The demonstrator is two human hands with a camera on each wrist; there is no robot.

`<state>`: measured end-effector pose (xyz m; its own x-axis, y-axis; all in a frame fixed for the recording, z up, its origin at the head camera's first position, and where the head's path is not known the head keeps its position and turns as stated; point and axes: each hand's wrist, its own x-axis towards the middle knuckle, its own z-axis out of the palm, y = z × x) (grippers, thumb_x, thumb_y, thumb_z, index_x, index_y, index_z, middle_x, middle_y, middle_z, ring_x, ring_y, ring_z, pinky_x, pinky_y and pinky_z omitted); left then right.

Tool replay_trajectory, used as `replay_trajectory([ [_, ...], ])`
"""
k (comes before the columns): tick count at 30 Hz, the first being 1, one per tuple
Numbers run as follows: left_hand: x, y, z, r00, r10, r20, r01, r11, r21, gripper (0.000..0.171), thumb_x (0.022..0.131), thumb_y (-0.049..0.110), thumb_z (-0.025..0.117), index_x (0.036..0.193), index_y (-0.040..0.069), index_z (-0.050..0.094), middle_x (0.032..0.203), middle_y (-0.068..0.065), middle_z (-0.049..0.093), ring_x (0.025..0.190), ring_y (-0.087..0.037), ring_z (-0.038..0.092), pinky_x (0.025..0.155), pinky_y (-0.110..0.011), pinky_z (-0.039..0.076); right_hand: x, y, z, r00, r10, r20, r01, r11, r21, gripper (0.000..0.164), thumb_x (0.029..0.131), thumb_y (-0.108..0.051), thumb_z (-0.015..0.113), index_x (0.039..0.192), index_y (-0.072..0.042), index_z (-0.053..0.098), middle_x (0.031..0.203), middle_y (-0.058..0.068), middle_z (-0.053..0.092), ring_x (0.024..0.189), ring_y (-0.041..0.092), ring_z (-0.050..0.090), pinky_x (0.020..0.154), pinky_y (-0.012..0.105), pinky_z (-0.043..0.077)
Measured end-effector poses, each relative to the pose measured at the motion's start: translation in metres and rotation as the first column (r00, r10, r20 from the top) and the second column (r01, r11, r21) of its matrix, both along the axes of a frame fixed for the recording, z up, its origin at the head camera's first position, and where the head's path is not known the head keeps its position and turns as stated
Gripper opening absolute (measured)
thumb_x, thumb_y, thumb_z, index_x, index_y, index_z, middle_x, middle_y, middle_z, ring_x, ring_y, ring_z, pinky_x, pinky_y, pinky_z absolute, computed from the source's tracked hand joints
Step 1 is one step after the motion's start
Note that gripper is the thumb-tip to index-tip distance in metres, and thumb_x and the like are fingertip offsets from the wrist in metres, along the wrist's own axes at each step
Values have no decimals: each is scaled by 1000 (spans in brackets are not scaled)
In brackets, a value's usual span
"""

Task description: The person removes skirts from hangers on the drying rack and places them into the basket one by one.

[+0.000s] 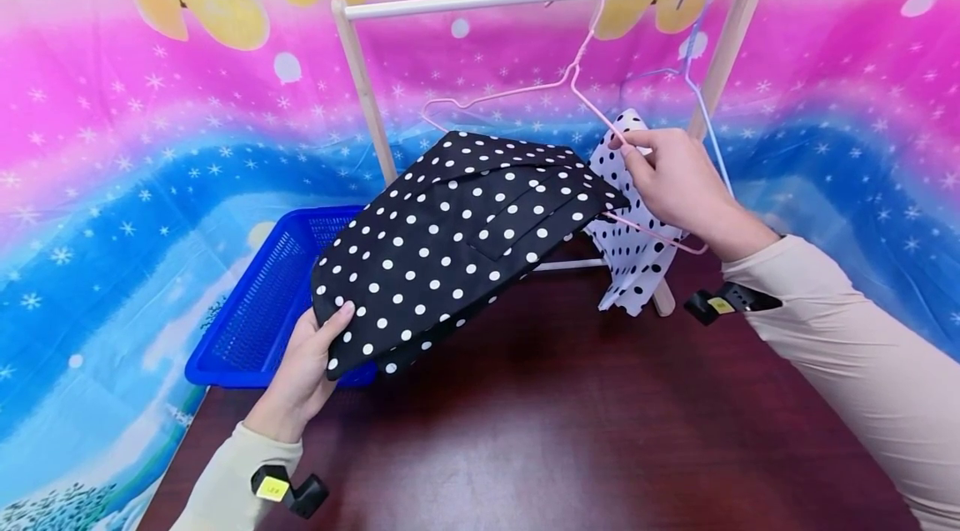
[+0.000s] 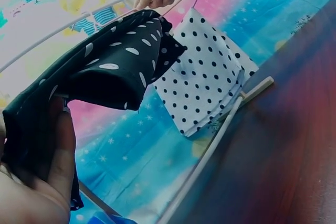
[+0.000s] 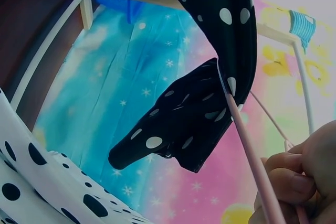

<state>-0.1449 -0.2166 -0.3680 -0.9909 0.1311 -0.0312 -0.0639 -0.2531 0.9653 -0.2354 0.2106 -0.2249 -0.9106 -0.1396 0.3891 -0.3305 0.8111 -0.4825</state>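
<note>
A folded black cloth with white dots point(image 1: 442, 247) lies partly through a pink hanger point(image 1: 517, 91), whose hook rests over the rack's top rail. My left hand point(image 1: 303, 368) grips the cloth's lower left corner, thumb on top. In the left wrist view, the fingers of that hand point(image 2: 37, 198) reach underneath the fabric. My right hand point(image 1: 671, 177) pinches the hanger's right sloping arm. From the right wrist, the black cloth point(image 3: 178, 116) hangs around the hanger's bar, with the curled right hand point(image 3: 294, 182) beside it.
A wooden rack with a white top rail point(image 1: 480, 0) stands on the dark red table point(image 1: 525, 431). Behind my right hand, a white cloth with black dots point(image 1: 637, 256) hangs from a blue-purple hanger point(image 1: 708, 110). A blue basket point(image 1: 247, 339) sits at the left, partly behind the black cloth.
</note>
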Motion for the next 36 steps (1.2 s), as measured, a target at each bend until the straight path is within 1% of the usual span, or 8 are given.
replay_trajectory([
  [6,5,2,-8,1000,-7,10,7,1000,-8,24,108,28,48,126,12,48,106,9,72,94,-3,73,82,-21,60,0,1,0,1000,1,-18,-1,1000,-1,35,105,-17,44,129,-8,68,52,-1,34,41,13,32,36,26,25],
  [9,7,2,-10,1000,-1,24,2,1000,-20,23,108,28,49,125,13,49,105,9,72,94,-3,74,81,-21,60,0,1,0,1000,3,-11,-4,1000,-12,36,105,-17,42,127,-7,69,51,-1,33,40,14,32,35,27,26],
  [15,8,4,-16,999,2,42,0,1000,-25,18,107,27,50,122,15,52,104,10,72,93,-3,73,81,-22,60,-1,1,-1,1000,-1,15,2,999,-38,38,105,-19,40,127,-8,69,50,-2,33,39,15,35,34,28,29],
  [21,9,5,-21,999,-8,37,9,1000,-18,13,107,22,50,118,17,55,103,10,73,93,-3,73,81,-23,60,-1,1,-1,1000,-11,13,11,999,-37,38,105,-20,40,127,-9,69,51,-2,33,39,16,35,35,28,29],
  [28,15,6,-20,999,-20,35,21,1000,-20,12,107,21,50,116,18,58,102,9,74,93,-4,74,80,-24,61,-2,0,-2,1000,-16,4,16,999,-38,38,105,-20,40,125,-10,70,52,-2,33,40,15,35,35,28,28],
  [33,20,7,-18,999,-45,13,46,999,-11,14,108,19,49,118,18,58,106,9,74,96,-5,74,83,-24,60,-3,-1,-4,1000,-24,-10,23,999,-34,37,105,-19,40,124,-11,70,51,-2,33,41,15,34,35,28,28],
  [36,22,7,-16,999,-43,2,43,999,-12,15,108,19,48,119,17,58,106,9,73,96,-5,73,83,-24,60,-3,-1,-5,1000,-26,-15,26,999,-30,37,105,-20,40,124,-11,70,51,-2,33,41,15,35,35,28,28],
])
